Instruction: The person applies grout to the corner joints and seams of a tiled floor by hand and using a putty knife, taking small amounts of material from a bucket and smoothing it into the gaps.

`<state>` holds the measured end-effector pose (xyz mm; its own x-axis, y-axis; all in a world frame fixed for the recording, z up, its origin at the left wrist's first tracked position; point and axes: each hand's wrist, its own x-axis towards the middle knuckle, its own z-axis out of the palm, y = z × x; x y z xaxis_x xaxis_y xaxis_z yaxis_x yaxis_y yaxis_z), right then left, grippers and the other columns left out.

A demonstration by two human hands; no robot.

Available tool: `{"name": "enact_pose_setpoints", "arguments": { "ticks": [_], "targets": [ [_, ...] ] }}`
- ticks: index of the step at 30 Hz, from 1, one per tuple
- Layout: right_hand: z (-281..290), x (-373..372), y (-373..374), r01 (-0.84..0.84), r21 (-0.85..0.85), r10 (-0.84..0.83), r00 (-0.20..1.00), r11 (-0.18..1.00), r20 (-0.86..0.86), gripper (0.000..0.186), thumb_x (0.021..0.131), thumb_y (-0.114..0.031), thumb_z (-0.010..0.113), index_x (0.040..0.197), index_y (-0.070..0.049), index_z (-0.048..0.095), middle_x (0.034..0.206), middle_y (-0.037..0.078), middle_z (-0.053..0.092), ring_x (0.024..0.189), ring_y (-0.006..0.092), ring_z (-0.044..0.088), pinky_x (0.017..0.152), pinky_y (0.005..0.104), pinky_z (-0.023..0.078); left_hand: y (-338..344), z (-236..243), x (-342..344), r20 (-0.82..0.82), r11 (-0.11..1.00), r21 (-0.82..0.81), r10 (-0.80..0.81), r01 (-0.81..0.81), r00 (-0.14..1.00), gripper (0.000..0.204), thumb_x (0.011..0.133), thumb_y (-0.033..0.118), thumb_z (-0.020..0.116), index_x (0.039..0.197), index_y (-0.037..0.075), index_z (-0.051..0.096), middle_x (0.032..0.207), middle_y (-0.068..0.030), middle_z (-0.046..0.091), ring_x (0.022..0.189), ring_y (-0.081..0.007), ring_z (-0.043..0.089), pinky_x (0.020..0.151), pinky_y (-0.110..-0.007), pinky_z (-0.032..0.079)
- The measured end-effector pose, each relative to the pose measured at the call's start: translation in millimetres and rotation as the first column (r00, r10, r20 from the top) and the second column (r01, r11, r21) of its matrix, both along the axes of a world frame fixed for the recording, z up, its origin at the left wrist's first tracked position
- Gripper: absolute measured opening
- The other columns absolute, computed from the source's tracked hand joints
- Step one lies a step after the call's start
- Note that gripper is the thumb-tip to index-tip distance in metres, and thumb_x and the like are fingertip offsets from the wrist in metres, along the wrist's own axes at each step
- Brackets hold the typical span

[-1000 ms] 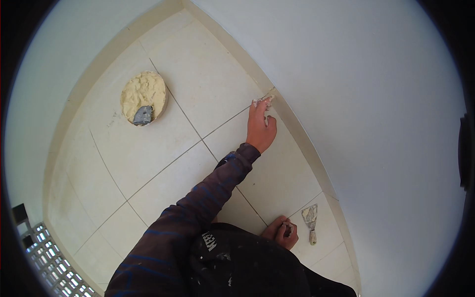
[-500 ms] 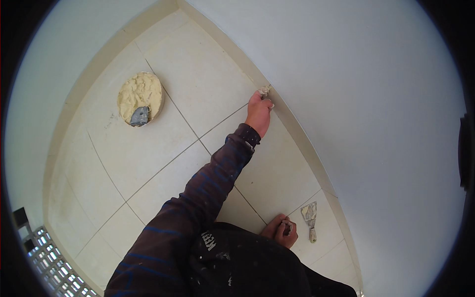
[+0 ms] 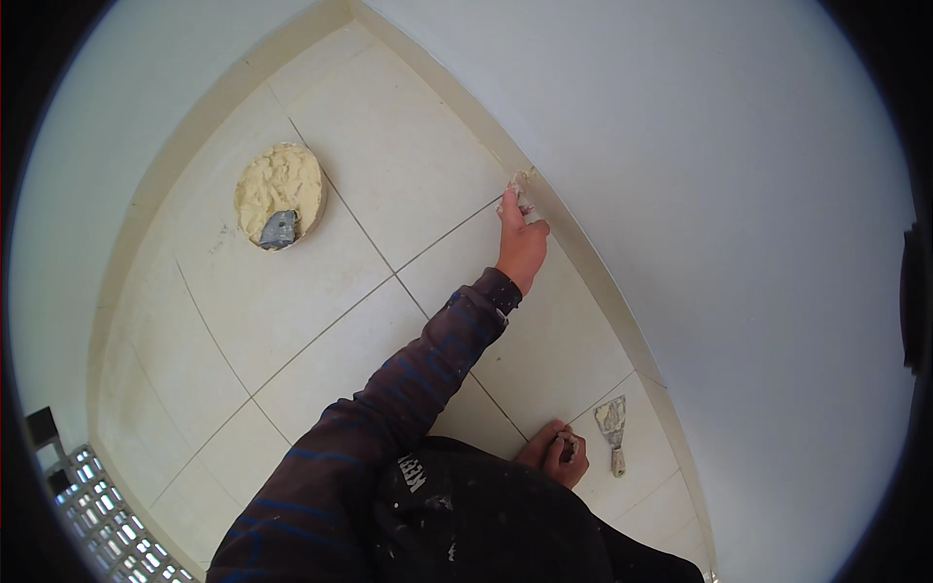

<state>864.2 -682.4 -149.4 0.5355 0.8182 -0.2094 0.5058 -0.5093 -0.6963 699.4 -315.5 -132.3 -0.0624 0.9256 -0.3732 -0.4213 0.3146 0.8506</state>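
Note:
My left hand reaches out to the base of the wall on the right. Its fingers close on a crumpled, whitish, stained rag, which is beside a joint in the beige skirting tiles. My right hand is low near my body, close to the floor, with its fingers curled round; what is inside the curl is too small to make out. Just right of it lies a putty knife, its blade smeared with pale paste. No hand touches that knife.
A round tub of cream-coloured paste stands on the tiled floor at the left, a grey spreader stuck in it. White wall rises along the right. A metal grille is at the lower left.
My left hand has drawn slightly back toward me and turned at the wrist, exposing more of the skirting joint. My right hand has hardly moved.

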Motion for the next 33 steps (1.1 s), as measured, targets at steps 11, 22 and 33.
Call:
{"name": "enact_pose_setpoints", "arguments": {
  "ticks": [11, 22, 33],
  "targets": [
    [1.6, -1.3, 2.8, -0.026, -0.001, 0.026, 0.998, 1.000, 0.049, 0.018, 0.093, -0.016, 0.063, 0.103, -0.001, 0.068, 0.100, 0.018, 0.075, 0.086, 0.0299, 0.075, 0.077, 0.0383, 0.058, 0.5, 21.7, 10.2, -0.224, 0.992, 0.109, -0.037, 0.063, 0.974, 0.089, 0.083, -0.002, 0.050, 0.162, -0.003, 0.010, 0.160, -0.0305, 0.021, 0.138, -0.0377, 0.033, 0.113, -0.043, 0.032],
    [1.5, -0.1, -2.8, 0.027, -0.041, -0.026, 0.999, 0.999, 0.028, 0.018, 0.092, -0.015, 0.063, 0.103, 0.000, 0.068, 0.100, 0.019, 0.076, 0.086, 0.0284, 0.075, 0.077, 0.0368, 0.058, -14.7, -19.3, 9.7, -0.887, 0.943, -0.036, -0.182, 0.330, 0.424, 0.075, 0.079, 0.001, 0.057, 0.149, -0.012, 0.034, 0.131, -0.0395, 0.042, 0.122, -0.0505, 0.039, 0.106, -0.057, 0.033],
    [-5.5, -2.2, 4.5, -0.001, -0.051, 0.001, 1.000, 0.999, -0.005, 0.017, 0.093, -0.013, 0.063, 0.102, 0.001, 0.067, 0.106, 0.022, 0.075, 0.092, 0.0306, 0.075, 0.081, 0.0379, 0.059, 32.9, -16.3, -16.6, 0.310, 0.998, -0.013, -0.053, 0.060, 0.949, 0.070, 0.080, -0.008, 0.049, 0.150, -0.004, 0.042, 0.115, -0.0051, 0.053, 0.100, -0.0138, 0.043, 0.094, -0.027, 0.038]
  ]
}}
